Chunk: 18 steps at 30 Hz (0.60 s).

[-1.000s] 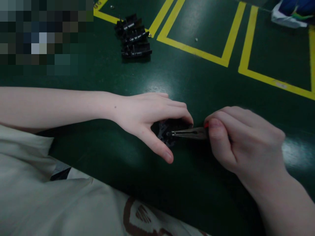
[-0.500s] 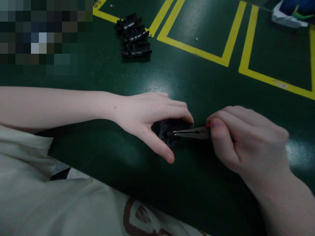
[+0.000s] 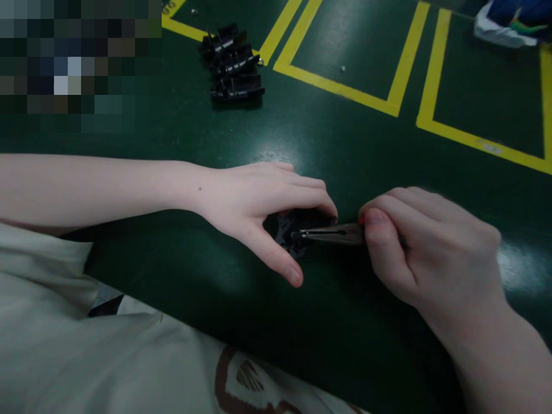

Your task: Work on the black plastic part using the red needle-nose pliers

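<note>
Between the thumb and fingers of my left hand (image 3: pixel 267 207), a black plastic part (image 3: pixel 307 221) is held against the green table (image 3: pixel 194 270). My palm and fingers hide much of it. My right hand (image 3: pixel 435 247) is wrapped round a pair of needle-nose pliers (image 3: pixel 338 233); a bit of red handle shows at the thumb. The slim metal jaws point left, and their tips are at the black part, close to a small dark round feature. Whether the tips pinch something there is too small to tell.
Three black plastic pieces (image 3: pixel 236 89) lie in a row beyond my left hand. Yellow tape outlines (image 3: pixel 340 91) mark the table, with a small metal bit (image 3: pixel 343 69) inside one. A blue and white bundle (image 3: pixel 509 26) sits at the far right corner.
The pliers and my right hand shifted slightly right, then came back left. My left hand and the black part have hardly moved.
</note>
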Motion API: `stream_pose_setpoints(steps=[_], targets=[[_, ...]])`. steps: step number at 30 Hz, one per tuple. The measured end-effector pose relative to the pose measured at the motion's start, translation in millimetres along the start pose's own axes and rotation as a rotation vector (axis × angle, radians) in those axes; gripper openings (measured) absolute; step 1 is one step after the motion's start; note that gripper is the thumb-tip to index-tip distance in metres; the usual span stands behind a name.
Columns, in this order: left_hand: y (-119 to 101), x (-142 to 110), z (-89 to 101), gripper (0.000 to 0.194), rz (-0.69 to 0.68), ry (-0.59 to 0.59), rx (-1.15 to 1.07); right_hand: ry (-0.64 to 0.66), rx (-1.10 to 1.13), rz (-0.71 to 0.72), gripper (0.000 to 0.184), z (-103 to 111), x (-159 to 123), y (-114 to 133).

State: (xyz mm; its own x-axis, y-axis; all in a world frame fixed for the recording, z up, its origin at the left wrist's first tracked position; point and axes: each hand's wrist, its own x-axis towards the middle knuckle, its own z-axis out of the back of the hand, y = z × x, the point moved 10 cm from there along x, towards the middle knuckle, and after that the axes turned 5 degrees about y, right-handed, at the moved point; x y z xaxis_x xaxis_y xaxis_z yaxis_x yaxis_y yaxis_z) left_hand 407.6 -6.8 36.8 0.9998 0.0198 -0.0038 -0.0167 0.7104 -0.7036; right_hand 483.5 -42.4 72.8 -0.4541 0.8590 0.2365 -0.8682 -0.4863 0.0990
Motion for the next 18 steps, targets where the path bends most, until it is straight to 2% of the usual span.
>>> stream_pose_setpoints(steps=[9, 18], targets=[[-0.7, -0.3, 0.9, 0.071, -0.007, -0.006, -0.010, 0.055, 0.027, -0.046, 0.026, -1.9, -0.7, -3.5], [-1.4, -0.2, 0.9, 0.071, 0.000, -0.040, 0.027, 0.007, -0.016, 0.017, 0.028, -2.0, 0.2, 0.6]])
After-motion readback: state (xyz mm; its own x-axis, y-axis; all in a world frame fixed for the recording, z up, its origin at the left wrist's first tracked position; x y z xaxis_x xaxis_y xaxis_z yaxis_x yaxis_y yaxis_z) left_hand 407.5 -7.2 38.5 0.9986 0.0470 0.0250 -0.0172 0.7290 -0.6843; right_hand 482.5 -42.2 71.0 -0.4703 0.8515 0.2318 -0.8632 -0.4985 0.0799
